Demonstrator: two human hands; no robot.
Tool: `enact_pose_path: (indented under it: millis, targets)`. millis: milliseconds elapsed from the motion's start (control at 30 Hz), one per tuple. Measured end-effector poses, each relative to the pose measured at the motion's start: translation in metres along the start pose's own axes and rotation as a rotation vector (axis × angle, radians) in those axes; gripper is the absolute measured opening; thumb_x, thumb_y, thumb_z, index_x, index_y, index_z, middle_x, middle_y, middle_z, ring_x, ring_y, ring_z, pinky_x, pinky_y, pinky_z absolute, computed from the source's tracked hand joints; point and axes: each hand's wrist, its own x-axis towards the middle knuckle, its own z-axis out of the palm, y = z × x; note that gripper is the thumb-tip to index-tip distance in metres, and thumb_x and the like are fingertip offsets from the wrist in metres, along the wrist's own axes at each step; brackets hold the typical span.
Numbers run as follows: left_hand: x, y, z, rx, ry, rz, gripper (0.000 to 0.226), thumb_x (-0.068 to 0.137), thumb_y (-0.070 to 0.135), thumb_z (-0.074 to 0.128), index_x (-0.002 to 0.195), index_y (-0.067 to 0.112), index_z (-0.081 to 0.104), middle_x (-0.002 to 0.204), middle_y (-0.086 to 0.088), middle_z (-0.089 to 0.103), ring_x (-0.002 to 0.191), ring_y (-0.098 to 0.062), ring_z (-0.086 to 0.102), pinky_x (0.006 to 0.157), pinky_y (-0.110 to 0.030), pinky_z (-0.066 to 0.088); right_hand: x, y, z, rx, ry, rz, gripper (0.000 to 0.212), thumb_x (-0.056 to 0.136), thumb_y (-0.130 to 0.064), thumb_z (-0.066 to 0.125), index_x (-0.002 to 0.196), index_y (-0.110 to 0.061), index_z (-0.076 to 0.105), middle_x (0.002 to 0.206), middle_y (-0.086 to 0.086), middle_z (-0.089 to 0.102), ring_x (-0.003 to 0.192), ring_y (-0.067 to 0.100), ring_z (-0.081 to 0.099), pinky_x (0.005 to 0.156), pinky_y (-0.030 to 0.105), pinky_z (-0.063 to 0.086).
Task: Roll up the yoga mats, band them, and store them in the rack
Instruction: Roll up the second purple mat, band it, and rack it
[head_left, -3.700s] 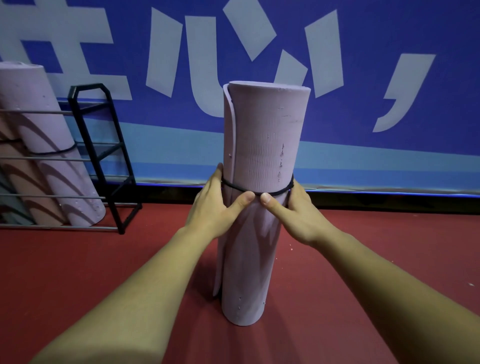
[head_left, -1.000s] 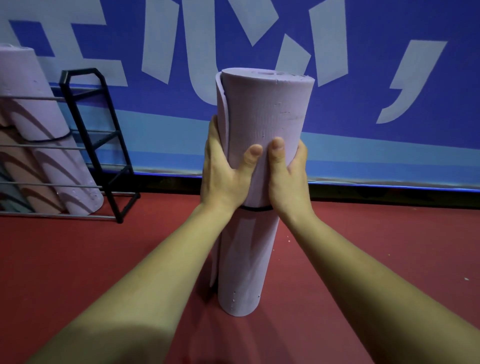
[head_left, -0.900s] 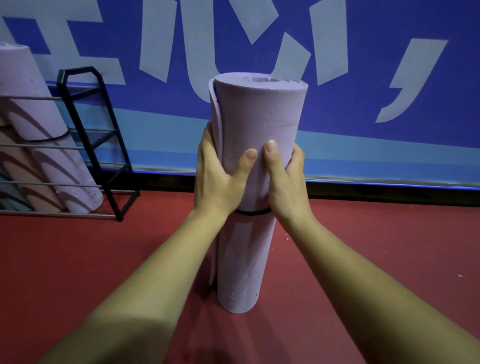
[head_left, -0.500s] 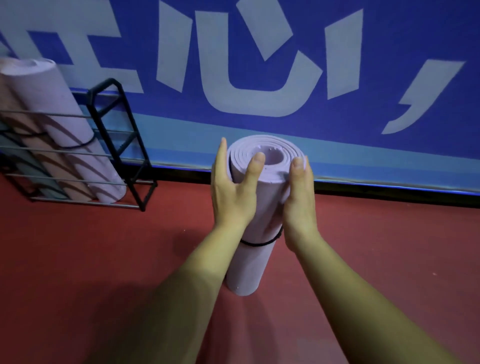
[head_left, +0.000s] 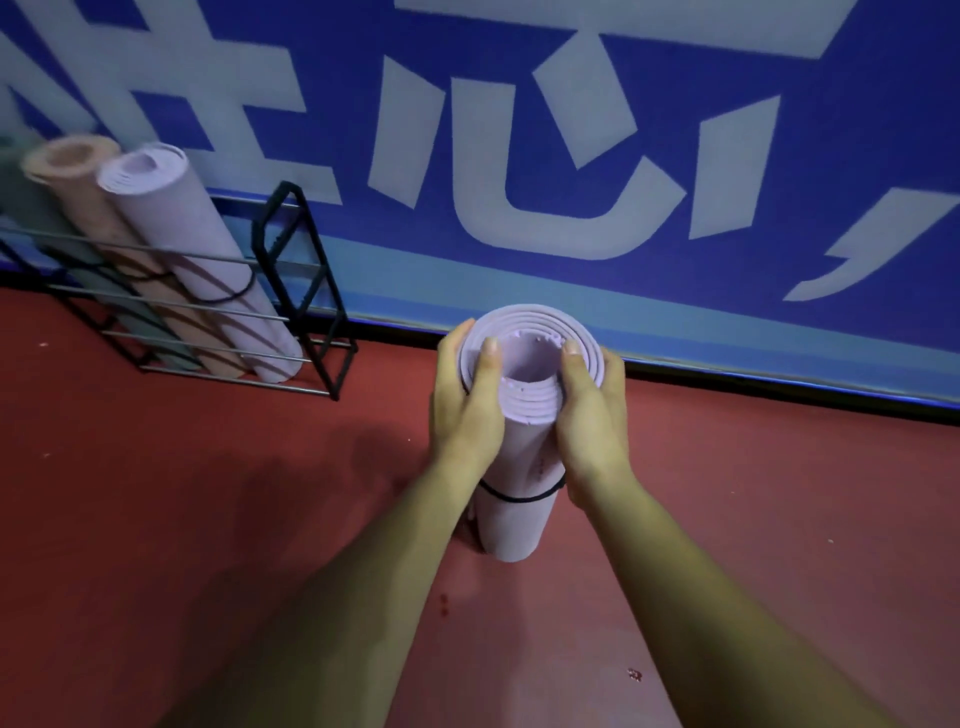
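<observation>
rolled lilac yoga mat (head_left: 514, 519) standing upright on the red floor (head_left: 208, 493), black band (head_left: 511, 498) circling its middle, left hand (head_left: 465, 402) and right hand (head_left: 589, 415) gripping its top end, thumbs hooking over the rim, black rack (head_left: 306, 291) holding three rolled mats well apart to the left

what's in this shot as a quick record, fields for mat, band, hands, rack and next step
mat: lilac rolled mat, upright on the red floor
band: black band around the roll, below the hands
hands: left hand and right hand grip the top end from either side, thumbs on the rim
rack: black rack to the left by the wall, holding a leaning lilac stored mat and a peach mat
next step: probably carry the banded mat to the rack
</observation>
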Motion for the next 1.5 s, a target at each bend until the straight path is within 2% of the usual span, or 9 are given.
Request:
enact_pose_path:
  millis: [100, 300, 433, 600, 800, 1067, 1300, 1400, 1500]
  targets:
    - [0.016, 0.037, -0.024, -0.023, 0.040, -0.008, 0.045, 0.091, 0.046, 0.049, 0.132, 0.030, 0.053, 0.128, 0.017, 0.059, 0.123, -0.001, 0.055, 0.104, -0.022, 0.042, -0.013, -0.039, 0.028, -0.035, -0.039, -0.025, 0.023, 0.105, -0.036, 0.053, 0.126, -0.027, 0.054, 0.115, -0.018, 0.066, 0.094, -0.015, 0.062, 0.076, 0.004, 0.045]
    - [0.044, 0.117, -0.080, -0.014, 0.062, -0.007, 0.039, 0.096, 0.037, 0.052, 0.135, 0.032, 0.052, 0.122, 0.027, 0.058, 0.113, 0.015, 0.054, 0.097, -0.011, 0.042, -0.029, -0.106, 0.094, -0.058, -0.084, -0.026, 0.048, 0.103, -0.043, 0.053, 0.150, -0.031, 0.047, 0.143, -0.021, 0.055, 0.129, -0.002, 0.052, 0.110, 0.026, 0.041]
    - [0.064, 0.164, -0.119, 0.004, 0.072, -0.002, 0.036, 0.090, 0.040, 0.053, 0.125, 0.036, 0.055, 0.124, 0.015, 0.065, 0.118, -0.003, 0.060, 0.108, -0.033, 0.046, -0.045, -0.144, 0.139, -0.051, -0.092, -0.005, 0.024, 0.104, -0.038, 0.052, 0.126, -0.037, 0.061, 0.118, -0.021, 0.070, 0.110, -0.004, 0.064, 0.104, 0.033, 0.050]
    - [0.094, 0.220, -0.166, 0.035, 0.072, 0.030, 0.041, 0.084, 0.054, 0.055, 0.123, 0.041, 0.058, 0.127, 0.008, 0.066, 0.121, -0.014, 0.061, 0.108, -0.046, 0.047, -0.061, -0.195, 0.193, -0.066, -0.135, -0.030, 0.024, 0.105, -0.041, 0.049, 0.126, -0.037, 0.058, 0.114, -0.023, 0.068, 0.105, -0.007, 0.063, 0.096, 0.026, 0.048]
    - [0.139, 0.294, -0.203, 0.068, 0.140, 0.056, 0.042, 0.086, 0.051, 0.052, 0.125, 0.036, 0.058, 0.121, 0.014, 0.066, 0.115, -0.011, 0.062, 0.105, -0.042, 0.049, -0.058, -0.264, 0.256, -0.112, -0.203, -0.097, 0.034, 0.105, -0.043, 0.048, 0.135, -0.029, 0.053, 0.124, -0.016, 0.063, 0.115, 0.003, 0.060, 0.104, 0.034, 0.048]
    - [0.218, 0.377, -0.244, 0.087, 0.222, 0.131, 0.029, 0.102, 0.034, 0.050, 0.131, 0.031, 0.056, 0.120, 0.009, 0.063, 0.112, -0.013, 0.061, 0.097, -0.032, 0.051, -0.026, -0.346, 0.345, -0.168, -0.258, -0.173, 0.034, 0.103, -0.047, 0.045, 0.131, -0.032, 0.054, 0.119, -0.018, 0.063, 0.112, 0.006, 0.061, 0.104, 0.044, 0.050]
    - [0.287, 0.420, -0.281, 0.140, 0.246, 0.136, 0.031, 0.104, 0.041, 0.046, 0.133, 0.035, 0.055, 0.116, 0.018, 0.058, 0.108, -0.006, 0.058, 0.093, -0.027, 0.048, 0.004, -0.390, 0.421, -0.139, -0.284, -0.232, 0.026, 0.103, -0.044, 0.046, 0.123, -0.033, 0.057, 0.120, -0.017, 0.063, 0.112, 0.005, 0.060, 0.104, 0.040, 0.049]
    - [0.308, 0.433, -0.291, 0.140, 0.255, 0.120, 0.031, 0.105, 0.042, 0.044, 0.133, 0.035, 0.055, 0.114, 0.019, 0.058, 0.103, 0.000, 0.056, 0.084, -0.020, 0.045, 0.009, -0.404, 0.443, -0.157, -0.281, -0.235, 0.025, 0.101, -0.045, 0.044, 0.118, -0.033, 0.059, 0.118, -0.016, 0.064, 0.110, 0.007, 0.061, 0.103, 0.041, 0.049]
    - [0.327, 0.451, -0.302, 0.158, 0.221, 0.131, 0.030, 0.105, 0.040, 0.044, 0.132, 0.034, 0.055, 0.108, 0.023, 0.057, 0.096, 0.006, 0.054, 0.071, -0.007, 0.039, 0.012, -0.420, 0.461, -0.146, -0.264, -0.240, 0.021, 0.103, -0.042, 0.044, 0.106, -0.035, 0.063, 0.104, -0.021, 0.067, 0.101, 0.003, 0.063, 0.096, 0.038, 0.054]
